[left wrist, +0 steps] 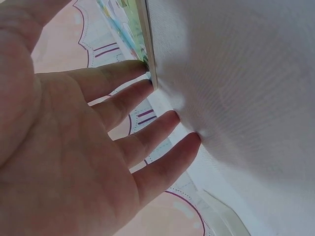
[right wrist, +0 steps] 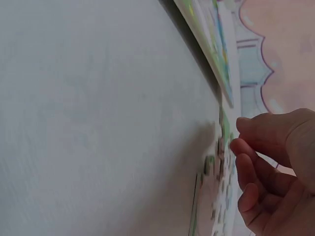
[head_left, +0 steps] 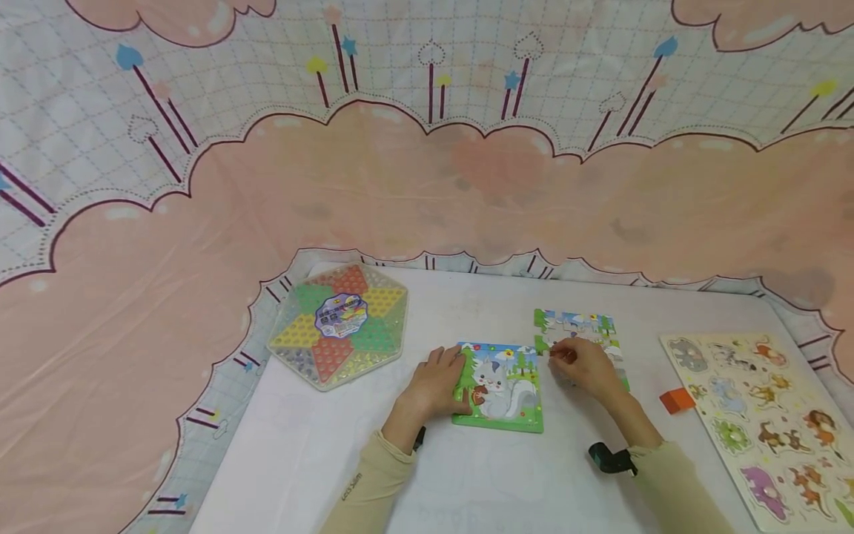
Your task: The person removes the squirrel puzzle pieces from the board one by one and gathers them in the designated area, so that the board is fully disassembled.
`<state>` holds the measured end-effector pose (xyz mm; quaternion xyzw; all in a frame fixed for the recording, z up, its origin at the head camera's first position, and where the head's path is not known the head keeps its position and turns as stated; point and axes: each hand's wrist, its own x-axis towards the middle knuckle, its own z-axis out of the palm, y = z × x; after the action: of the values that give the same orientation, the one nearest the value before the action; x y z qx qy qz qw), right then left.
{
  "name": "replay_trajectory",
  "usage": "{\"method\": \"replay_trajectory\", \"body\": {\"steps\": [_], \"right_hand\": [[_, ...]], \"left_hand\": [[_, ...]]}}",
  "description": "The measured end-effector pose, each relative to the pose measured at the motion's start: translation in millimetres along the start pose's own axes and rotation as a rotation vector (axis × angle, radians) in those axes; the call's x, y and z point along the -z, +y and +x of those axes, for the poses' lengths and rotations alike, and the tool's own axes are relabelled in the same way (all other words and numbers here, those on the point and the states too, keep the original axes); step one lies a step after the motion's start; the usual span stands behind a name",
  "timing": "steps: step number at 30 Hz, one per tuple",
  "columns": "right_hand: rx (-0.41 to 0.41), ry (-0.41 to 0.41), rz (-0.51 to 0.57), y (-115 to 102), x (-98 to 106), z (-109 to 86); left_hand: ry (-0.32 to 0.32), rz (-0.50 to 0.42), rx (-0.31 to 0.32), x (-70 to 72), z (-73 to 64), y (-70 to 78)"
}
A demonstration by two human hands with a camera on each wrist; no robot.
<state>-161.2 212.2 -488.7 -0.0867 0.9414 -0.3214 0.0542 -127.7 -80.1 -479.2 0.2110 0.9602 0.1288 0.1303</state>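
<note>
A square squirrel puzzle board (head_left: pixel 503 389) with a green border lies in front of the person. The left hand (head_left: pixel 435 382) is at its left side, with the thumb over the lower left part. In the left wrist view the fingers are nearly straight; two fingertips touch the board's edge and the others rest on the white cloth. To the right lies a second jigsaw picture of fitted pieces (head_left: pixel 606 348). Over its left part is the right hand (head_left: pixel 587 367), fingers bent and thumb near the forefinger. Whether a piece is between these fingertips cannot be seen.
A hexagonal marble board (head_left: pixel 380 300) in clear wrapping lies at the left. An orange block (head_left: pixel 677 400) sits by a wooden animal peg board (head_left: pixel 723 426) on the right. A patterned cloth (head_left: pixel 400 193) hangs behind the white table (head_left: pixel 320 445).
</note>
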Motion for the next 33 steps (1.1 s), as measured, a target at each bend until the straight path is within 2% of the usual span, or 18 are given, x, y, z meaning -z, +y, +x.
{"method": "replay_trajectory", "body": {"steps": [5, 11, 18, 33], "right_hand": [[0.022, -0.037, 0.009, -10.6, -10.6, -3.5], [0.040, -0.033, 0.022, -15.2, -18.1, -5.5], [0.034, -0.015, 0.048, -15.2, -21.9, -4.4], [0.027, -0.031, 0.051, -18.7, -21.3, -5.7]], "left_hand": [[0.001, -0.002, -0.001, -0.6, 0.5, -1.3], [0.001, -0.005, 0.000, 0.4, 0.5, -0.5], [0.000, -0.015, 0.001, 0.4, -0.3, 0.0], [-0.028, -0.023, -0.006, 1.5, 0.5, -3.4]]}}
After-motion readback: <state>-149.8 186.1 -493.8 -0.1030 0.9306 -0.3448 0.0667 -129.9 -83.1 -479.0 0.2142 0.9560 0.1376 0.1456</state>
